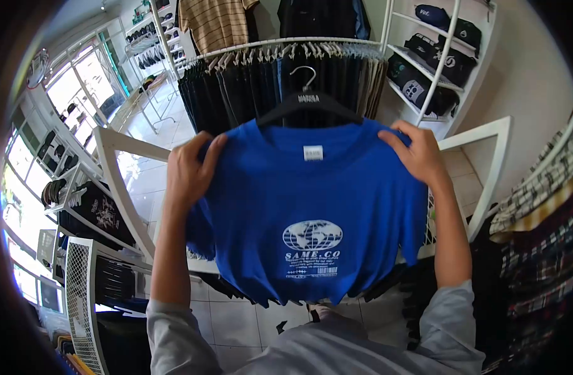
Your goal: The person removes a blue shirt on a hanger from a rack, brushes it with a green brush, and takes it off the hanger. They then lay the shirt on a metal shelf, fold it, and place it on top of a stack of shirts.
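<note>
A blue T-shirt (311, 194) with a white globe print and lettering hangs on a black hanger (308, 103), whose metal hook points up. My left hand (196, 164) grips the shirt's shoulder on the left side, thumb on top of the cloth. On the opposite shoulder, my right hand (414, 150) pinches the fabric between thumb and fingers. The shirt is spread between both hands, in front of a white metal frame (502, 144). A small white label (312, 152) shows inside the collar.
Behind the shirt, a rack rail (286, 41) carries many dark trousers. White shelves (427, 65) with caps stand at the upper right. Plaid shirts (536, 250) hang at the right edge. A mesh panel (80, 306) and more racks are on the left, over a tiled floor (233, 319).
</note>
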A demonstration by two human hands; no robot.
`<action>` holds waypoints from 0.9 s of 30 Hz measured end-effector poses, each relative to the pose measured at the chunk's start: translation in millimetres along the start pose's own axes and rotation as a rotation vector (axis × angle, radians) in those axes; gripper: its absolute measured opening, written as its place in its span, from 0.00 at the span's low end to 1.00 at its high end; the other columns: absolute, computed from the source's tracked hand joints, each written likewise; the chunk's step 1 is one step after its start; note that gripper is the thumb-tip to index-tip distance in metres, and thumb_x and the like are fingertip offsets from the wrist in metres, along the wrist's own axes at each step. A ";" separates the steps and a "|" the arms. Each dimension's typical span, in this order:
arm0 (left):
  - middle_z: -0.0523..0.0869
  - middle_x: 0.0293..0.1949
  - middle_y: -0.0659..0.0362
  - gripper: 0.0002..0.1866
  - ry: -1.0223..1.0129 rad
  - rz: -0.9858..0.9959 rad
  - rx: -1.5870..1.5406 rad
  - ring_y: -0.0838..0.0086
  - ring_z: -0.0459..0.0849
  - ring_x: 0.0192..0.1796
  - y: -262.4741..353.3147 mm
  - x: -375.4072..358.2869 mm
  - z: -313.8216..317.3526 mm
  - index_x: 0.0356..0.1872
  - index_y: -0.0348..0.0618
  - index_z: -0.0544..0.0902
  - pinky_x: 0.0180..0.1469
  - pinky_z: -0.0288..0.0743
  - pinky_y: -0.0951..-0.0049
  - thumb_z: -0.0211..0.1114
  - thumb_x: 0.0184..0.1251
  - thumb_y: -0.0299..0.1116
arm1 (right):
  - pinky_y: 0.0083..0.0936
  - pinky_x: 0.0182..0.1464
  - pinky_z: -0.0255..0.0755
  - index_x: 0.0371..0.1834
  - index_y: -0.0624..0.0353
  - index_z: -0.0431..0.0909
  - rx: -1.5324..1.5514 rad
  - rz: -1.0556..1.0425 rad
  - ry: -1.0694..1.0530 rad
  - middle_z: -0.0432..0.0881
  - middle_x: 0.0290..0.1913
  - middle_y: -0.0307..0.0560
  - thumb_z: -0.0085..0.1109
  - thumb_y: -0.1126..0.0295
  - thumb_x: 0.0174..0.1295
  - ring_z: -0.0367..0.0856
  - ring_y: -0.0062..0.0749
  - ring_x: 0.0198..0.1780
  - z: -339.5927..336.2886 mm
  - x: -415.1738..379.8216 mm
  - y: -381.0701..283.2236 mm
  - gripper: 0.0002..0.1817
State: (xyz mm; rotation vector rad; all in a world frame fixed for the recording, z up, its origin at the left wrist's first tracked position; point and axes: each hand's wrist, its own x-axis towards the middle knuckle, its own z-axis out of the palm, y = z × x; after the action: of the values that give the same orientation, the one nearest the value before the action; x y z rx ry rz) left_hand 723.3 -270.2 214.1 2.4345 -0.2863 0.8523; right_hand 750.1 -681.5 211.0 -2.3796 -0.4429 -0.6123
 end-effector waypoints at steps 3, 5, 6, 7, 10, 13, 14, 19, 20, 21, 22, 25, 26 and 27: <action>0.83 0.24 0.42 0.24 -0.051 -0.006 0.052 0.46 0.85 0.28 -48.9 33.4 64.2 0.32 0.36 0.85 0.34 0.75 0.55 0.64 0.76 0.51 | 0.40 0.36 0.76 0.38 0.61 0.86 0.019 0.011 -0.057 0.86 0.30 0.60 0.66 0.47 0.68 0.86 0.58 0.35 63.9 48.3 72.1 0.23; 0.84 0.24 0.42 0.27 -0.106 -0.032 0.082 0.44 0.85 0.30 -78.0 36.1 108.6 0.33 0.37 0.85 0.35 0.75 0.52 0.62 0.76 0.56 | 0.44 0.39 0.78 0.38 0.60 0.85 -0.003 0.067 -0.094 0.87 0.33 0.61 0.66 0.44 0.67 0.86 0.61 0.38 102.2 54.1 105.3 0.25; 0.85 0.25 0.42 0.28 -0.167 -0.079 0.093 0.43 0.86 0.32 -88.8 32.1 124.6 0.33 0.37 0.85 0.36 0.76 0.50 0.61 0.76 0.57 | 0.45 0.41 0.78 0.38 0.60 0.85 -0.018 0.085 -0.108 0.87 0.33 0.62 0.66 0.43 0.67 0.86 0.62 0.39 118.6 50.3 115.0 0.26; 0.86 0.27 0.42 0.26 -0.194 -0.089 0.087 0.43 0.87 0.34 -94.9 28.1 136.5 0.34 0.38 0.86 0.38 0.77 0.49 0.62 0.76 0.55 | 0.48 0.43 0.77 0.37 0.59 0.85 -0.053 0.088 -0.146 0.87 0.34 0.63 0.64 0.41 0.67 0.86 0.62 0.41 132.3 47.5 125.0 0.28; 0.87 0.29 0.41 0.26 -0.219 -0.077 0.112 0.44 0.87 0.36 -110.6 16.8 157.7 0.34 0.38 0.86 0.39 0.78 0.49 0.61 0.76 0.55 | 0.48 0.44 0.77 0.37 0.59 0.85 -0.045 0.106 -0.215 0.87 0.34 0.62 0.62 0.40 0.68 0.86 0.62 0.41 159.8 40.2 145.7 0.28; 0.87 0.30 0.41 0.25 -0.256 -0.099 0.117 0.44 0.88 0.37 -120.5 23.2 165.6 0.36 0.37 0.87 0.41 0.78 0.50 0.62 0.76 0.53 | 0.50 0.44 0.77 0.37 0.58 0.85 -0.051 0.100 -0.241 0.87 0.35 0.61 0.62 0.40 0.68 0.86 0.62 0.41 171.1 46.8 155.8 0.28; 0.87 0.30 0.40 0.25 -0.289 -0.122 0.120 0.44 0.88 0.37 -123.1 29.6 167.9 0.37 0.36 0.88 0.41 0.78 0.51 0.62 0.76 0.52 | 0.50 0.44 0.77 0.37 0.58 0.85 -0.061 0.088 -0.241 0.88 0.35 0.61 0.62 0.40 0.68 0.86 0.62 0.41 174.6 52.7 157.6 0.28; 0.89 0.34 0.44 0.24 -0.208 -0.148 0.122 0.45 0.88 0.41 -145.3 30.0 204.0 0.36 0.42 0.88 0.42 0.79 0.49 0.63 0.74 0.56 | 0.49 0.49 0.79 0.43 0.56 0.86 -0.120 0.078 -0.260 0.89 0.38 0.60 0.63 0.43 0.67 0.87 0.60 0.45 194.3 73.0 147.7 0.25; 0.89 0.34 0.44 0.23 -0.186 -0.174 0.160 0.46 0.89 0.40 -145.1 22.2 212.1 0.36 0.43 0.88 0.42 0.79 0.50 0.64 0.73 0.56 | 0.49 0.51 0.79 0.46 0.54 0.86 -0.150 0.128 -0.322 0.89 0.41 0.59 0.64 0.42 0.66 0.88 0.59 0.47 196.0 75.5 141.6 0.25; 0.89 0.31 0.46 0.24 -0.158 -0.168 0.148 0.47 0.89 0.38 -144.0 20.7 213.8 0.36 0.43 0.87 0.40 0.79 0.50 0.64 0.73 0.56 | 0.48 0.52 0.79 0.47 0.55 0.86 -0.151 0.082 -0.289 0.89 0.43 0.58 0.65 0.44 0.66 0.87 0.58 0.48 202.4 79.0 137.5 0.24; 0.89 0.31 0.46 0.24 -0.168 -0.170 0.139 0.47 0.89 0.38 -145.8 20.4 214.4 0.36 0.43 0.87 0.40 0.79 0.50 0.64 0.73 0.56 | 0.47 0.52 0.79 0.48 0.55 0.86 -0.148 0.045 -0.266 0.89 0.45 0.57 0.65 0.46 0.66 0.87 0.57 0.50 210.0 75.4 134.2 0.23; 0.88 0.26 0.46 0.24 -0.172 -0.175 0.069 0.48 0.88 0.35 -151.5 20.2 212.8 0.34 0.42 0.86 0.39 0.79 0.52 0.65 0.72 0.56 | 0.44 0.53 0.79 0.51 0.56 0.85 -0.121 -0.022 -0.204 0.87 0.48 0.53 0.66 0.52 0.68 0.86 0.53 0.52 231.1 81.5 126.0 0.20; 0.88 0.26 0.46 0.24 -0.178 -0.180 0.069 0.48 0.88 0.35 -151.0 18.5 211.0 0.34 0.42 0.86 0.39 0.79 0.52 0.65 0.72 0.56 | 0.44 0.53 0.79 0.51 0.56 0.85 -0.120 -0.017 -0.210 0.87 0.48 0.53 0.66 0.52 0.68 0.86 0.53 0.52 236.0 82.7 121.7 0.20; 0.87 0.26 0.46 0.23 -0.182 -0.183 0.044 0.48 0.88 0.34 -150.4 20.0 209.7 0.34 0.42 0.87 0.39 0.78 0.53 0.66 0.71 0.55 | 0.43 0.54 0.79 0.53 0.56 0.85 -0.081 0.009 -0.209 0.85 0.49 0.52 0.66 0.54 0.68 0.85 0.52 0.52 238.4 86.8 116.3 0.19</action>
State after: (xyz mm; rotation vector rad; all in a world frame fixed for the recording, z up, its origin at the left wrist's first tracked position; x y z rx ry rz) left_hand 901.1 -261.8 26.3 2.5370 -0.1092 0.5649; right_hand 949.9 -599.0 34.5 -2.5333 -0.5060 -0.3844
